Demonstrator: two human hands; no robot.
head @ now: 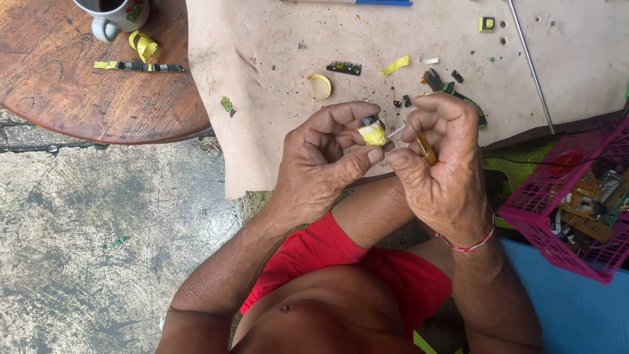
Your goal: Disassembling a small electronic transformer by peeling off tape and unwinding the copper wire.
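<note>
Seen from above, a seated person works over a pale, stained desk (275, 78). The left hand (324, 160) is closed, pinching a small coil wrapped in yellow tape (373, 132) between thumb and fingertips, held in the air just in front of the desk edge. The right hand (445, 170) is clamped on a thin amber-handled tool (427, 152), its pale tip (396, 132) almost touching the coil. The coil looks light, rigid and small enough to slip; its tape looks soft and easy to peel, so a hold across its two ends seems safest. On the desk lie three curled scraps of yellow tape (320, 83), one pair of green-handled pliers (452, 88) and several dark fragments. One mug (114, 14) stands on a round wooden table (98, 98). One pink basket (570, 203) of circuit boards sits at the right.
</note>
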